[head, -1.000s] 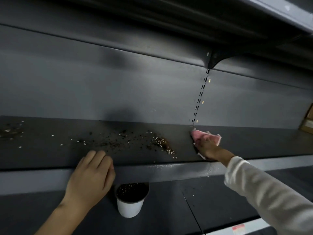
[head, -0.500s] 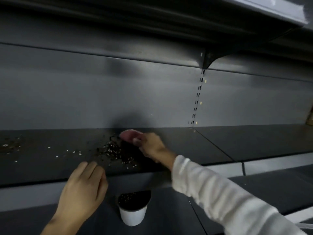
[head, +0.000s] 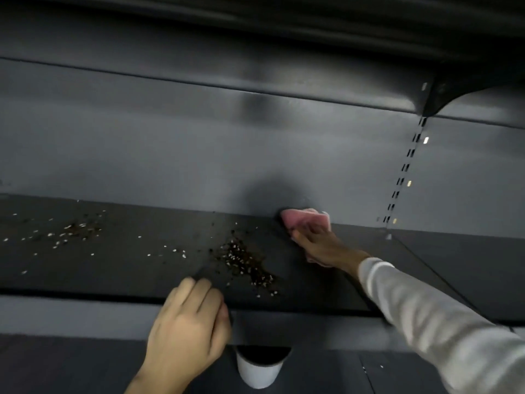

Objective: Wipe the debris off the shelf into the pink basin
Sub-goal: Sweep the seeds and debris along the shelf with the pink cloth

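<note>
The dark grey shelf carries a dense pile of brown and white debris near its front edge and a thinner scatter at the left. My right hand presses a pink cloth onto the shelf against the back wall, to the right of the pile. Bent fingers of my left hand lie over the shelf's front edge; its thumb is hidden. Just right of that hand, below the edge, is a white cup with dark debris inside. No pink basin is in view.
A slotted upright rail runs down the back wall at the right, under a black bracket of the shelf above. A lower grey shelf lies beneath. My white sleeve crosses the right foreground.
My right hand swept the cloth left from the rail through the debris, then drew back right to the back wall. The debris now sits in a tighter pile near the front edge.
</note>
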The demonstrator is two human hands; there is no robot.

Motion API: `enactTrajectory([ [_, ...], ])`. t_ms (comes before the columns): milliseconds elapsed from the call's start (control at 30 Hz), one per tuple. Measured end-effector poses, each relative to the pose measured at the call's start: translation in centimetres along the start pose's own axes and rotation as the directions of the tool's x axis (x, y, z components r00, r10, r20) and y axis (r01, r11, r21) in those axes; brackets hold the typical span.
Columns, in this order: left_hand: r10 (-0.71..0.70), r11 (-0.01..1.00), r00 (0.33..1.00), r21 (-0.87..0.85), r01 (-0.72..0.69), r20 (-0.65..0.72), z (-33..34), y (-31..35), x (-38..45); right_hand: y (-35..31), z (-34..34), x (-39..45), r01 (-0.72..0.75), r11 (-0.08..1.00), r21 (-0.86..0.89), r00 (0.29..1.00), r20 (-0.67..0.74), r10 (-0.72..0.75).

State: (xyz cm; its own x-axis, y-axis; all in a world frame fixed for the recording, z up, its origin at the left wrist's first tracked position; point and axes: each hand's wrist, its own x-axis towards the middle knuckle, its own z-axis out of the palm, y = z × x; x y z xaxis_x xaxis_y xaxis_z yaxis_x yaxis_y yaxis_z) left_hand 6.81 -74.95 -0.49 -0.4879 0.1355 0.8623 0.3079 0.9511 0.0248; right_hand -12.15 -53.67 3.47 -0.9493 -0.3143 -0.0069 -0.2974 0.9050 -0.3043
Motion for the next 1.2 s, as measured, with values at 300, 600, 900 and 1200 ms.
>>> enactTrajectory([
  [300,0.014,0.999,0.996,-0.030,-0.012,0.087,-0.7,-0.1,0.0,-9.6,1.3,-2.0,0.395,0.913,0.100,0.918,-0.096,-0.386],
  [600,-0.026,0.993,0.997,0.115,0.018,0.068,-3.3,-4.6,-0.6,5.7,-6.2,-4.7,0.033,0.996,0.083,0.974,-0.225,-0.013],
  [900,-0.023,1.000,0.999,0.017,0.023,0.041,-2.8,-4.9,-1.1,-1.2,-0.6,-5.5,0.186,0.982,-0.018,0.978,-0.093,-0.187],
  [1200,0.115,0.993,0.987,-0.045,-0.111,0.112,-3.8,-6.7,-0.8,-9.2,0.3,-6.6,0.112,0.986,0.120,0.953,-0.294,-0.073],
])
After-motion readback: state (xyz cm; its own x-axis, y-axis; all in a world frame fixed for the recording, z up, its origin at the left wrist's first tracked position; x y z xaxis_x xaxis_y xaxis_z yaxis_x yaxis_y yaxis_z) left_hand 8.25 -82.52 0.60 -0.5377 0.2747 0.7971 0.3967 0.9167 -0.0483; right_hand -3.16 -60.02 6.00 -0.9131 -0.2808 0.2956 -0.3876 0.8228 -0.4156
